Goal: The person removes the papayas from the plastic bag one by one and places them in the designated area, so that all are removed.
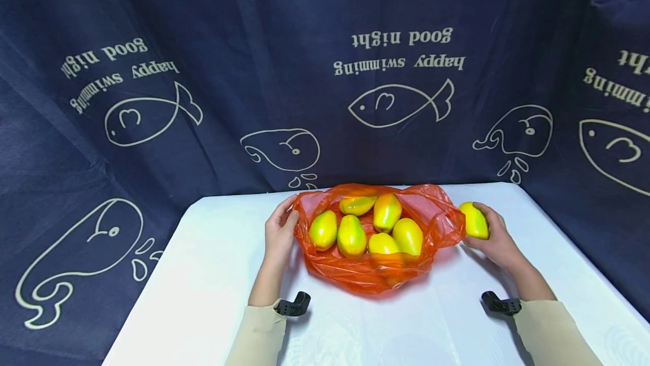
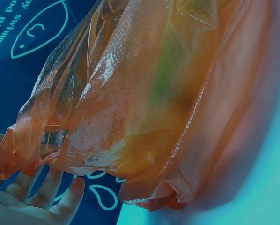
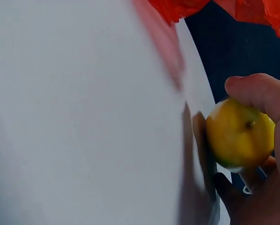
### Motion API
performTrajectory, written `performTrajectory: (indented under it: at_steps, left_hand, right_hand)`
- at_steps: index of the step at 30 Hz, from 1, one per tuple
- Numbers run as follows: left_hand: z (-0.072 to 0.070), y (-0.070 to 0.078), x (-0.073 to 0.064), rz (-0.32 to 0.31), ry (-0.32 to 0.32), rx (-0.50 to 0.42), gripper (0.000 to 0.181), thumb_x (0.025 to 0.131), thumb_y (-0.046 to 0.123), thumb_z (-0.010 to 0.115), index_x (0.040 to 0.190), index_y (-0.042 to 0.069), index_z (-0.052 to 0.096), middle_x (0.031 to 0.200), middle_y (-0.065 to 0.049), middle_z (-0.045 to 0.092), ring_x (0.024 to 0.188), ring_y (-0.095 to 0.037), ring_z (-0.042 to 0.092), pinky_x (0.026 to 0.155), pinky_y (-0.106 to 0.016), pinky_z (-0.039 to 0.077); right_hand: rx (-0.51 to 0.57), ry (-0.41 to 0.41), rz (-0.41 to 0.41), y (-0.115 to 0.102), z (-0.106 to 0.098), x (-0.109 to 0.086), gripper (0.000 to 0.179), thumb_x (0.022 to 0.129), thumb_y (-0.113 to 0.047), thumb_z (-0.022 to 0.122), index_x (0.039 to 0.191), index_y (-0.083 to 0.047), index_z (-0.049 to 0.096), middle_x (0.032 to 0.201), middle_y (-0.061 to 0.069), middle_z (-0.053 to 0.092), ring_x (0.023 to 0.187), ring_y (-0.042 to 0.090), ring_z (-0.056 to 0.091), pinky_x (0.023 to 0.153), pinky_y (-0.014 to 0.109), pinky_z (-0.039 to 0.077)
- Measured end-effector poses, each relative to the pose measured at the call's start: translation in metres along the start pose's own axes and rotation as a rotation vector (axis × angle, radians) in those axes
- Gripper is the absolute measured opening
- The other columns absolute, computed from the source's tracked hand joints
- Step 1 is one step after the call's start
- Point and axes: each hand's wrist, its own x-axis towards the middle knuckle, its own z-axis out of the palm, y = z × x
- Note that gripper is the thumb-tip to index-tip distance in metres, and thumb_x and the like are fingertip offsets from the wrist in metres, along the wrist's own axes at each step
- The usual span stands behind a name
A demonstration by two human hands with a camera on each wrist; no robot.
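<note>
A thin red plastic bag [image 1: 350, 278] lies wide-mouthed on the table with several smooth yellow-green fruits [image 1: 351, 236], shaped like small papayas, inside it. At its left edge my left hand [image 1: 280, 228] pinches the rim between thumb and fingers; the left wrist view shows the bag's crumpled edge [image 2: 18, 150] at the fingers. To the right of the bag, my right hand [image 1: 495, 239] grips another yellow-green fruit [image 1: 473, 220], with thumb and fingers curled round it. The right wrist view shows this fruit's [image 3: 238, 136] end with a small dark dimple.
The white table [image 1: 213, 264] runs back to a dark blue curtain [image 1: 325, 73] printed with white fish and lettering. A black strap with a camera mount [image 1: 294, 304] sits on the left wrist, and a similar one [image 1: 500, 303] on the right.
</note>
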Motion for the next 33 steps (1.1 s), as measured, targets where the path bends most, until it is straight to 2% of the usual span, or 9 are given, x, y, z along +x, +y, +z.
performTrajectory:
  at_steps: [9,13,17,23,25,28,31,33]
  left_hand:
    - [-0.001,-0.001,0.000,0.006,-0.013,-0.008,0.042,0.101,0.008,0.050,0.143,0.010,0.054,0.147,-0.009,0.055,0.133,-0.029,0.055,0.094,-0.011,0.050]
    - [-0.002,-0.001,0.001,0.002,-0.011,-0.006,0.042,0.101,0.008,0.050,0.143,0.013,0.056,0.146,-0.007,0.055,0.133,-0.028,0.055,0.097,-0.014,0.051]
    - [-0.003,-0.002,0.001,-0.002,-0.005,0.002,0.042,0.101,0.009,0.050,0.143,0.013,0.055,0.147,-0.006,0.055,0.134,-0.028,0.055,0.098,-0.016,0.051]
    - [-0.003,-0.003,0.001,-0.003,-0.009,0.004,0.042,0.102,0.008,0.050,0.144,0.010,0.054,0.147,-0.007,0.055,0.135,-0.028,0.054,0.096,-0.012,0.050]
    - [-0.003,-0.003,0.001,0.000,-0.010,-0.001,0.043,0.101,0.008,0.050,0.144,0.009,0.053,0.147,-0.007,0.055,0.135,-0.028,0.054,0.095,-0.011,0.050]
    - [-0.002,-0.002,0.000,0.003,-0.006,-0.004,0.042,0.101,0.008,0.050,0.143,0.010,0.054,0.146,-0.006,0.056,0.134,-0.027,0.055,0.092,-0.009,0.049]
    - [-0.002,-0.001,0.000,0.005,-0.005,0.000,0.042,0.101,0.008,0.050,0.143,0.011,0.055,0.146,-0.006,0.056,0.134,-0.027,0.055,0.092,-0.008,0.049]
    - [-0.002,-0.001,0.000,0.005,-0.007,-0.003,0.042,0.101,0.008,0.050,0.143,0.011,0.055,0.147,-0.006,0.055,0.134,-0.027,0.055,0.092,-0.008,0.049]
  right_hand:
    - [-0.026,-0.001,0.005,-0.006,-0.004,-0.001,0.107,0.081,-0.014,0.077,0.161,-0.013,0.006,0.157,0.035,0.006,0.131,0.054,0.023,0.104,0.077,0.032]
    - [-0.028,0.021,-0.019,-0.009,-0.009,-0.003,0.102,0.085,-0.015,0.074,0.161,-0.014,0.007,0.160,0.035,0.001,0.140,0.058,0.014,0.103,0.082,0.025]
    - [-0.006,0.084,-0.086,-0.015,-0.014,-0.005,0.088,0.089,-0.009,0.065,0.160,-0.013,0.013,0.162,0.032,0.005,0.146,0.058,0.009,0.104,0.082,0.022]
    - [0.060,0.217,-0.157,-0.030,-0.022,-0.011,0.072,0.094,-0.006,0.054,0.159,-0.013,0.023,0.162,0.029,0.017,0.148,0.051,0.015,0.112,0.073,0.022]
    - [0.063,0.259,-0.169,-0.038,-0.023,-0.013,0.069,0.095,-0.009,0.053,0.158,-0.015,0.026,0.162,0.024,0.021,0.150,0.045,0.017,0.118,0.067,0.022]
    - [0.051,0.307,-0.187,-0.052,-0.025,-0.015,0.066,0.097,-0.012,0.055,0.157,-0.022,0.030,0.163,0.014,0.027,0.152,0.032,0.023,0.125,0.037,0.027]
    - [0.069,0.341,-0.239,-0.068,-0.025,-0.017,0.065,0.096,-0.010,0.058,0.155,-0.024,0.035,0.161,0.007,0.034,0.149,0.012,0.030,0.112,0.007,0.029]
    - [0.104,0.346,-0.296,-0.079,-0.025,-0.017,0.064,0.094,-0.005,0.061,0.153,-0.021,0.040,0.158,0.006,0.039,0.143,0.001,0.034,0.102,-0.001,0.031]
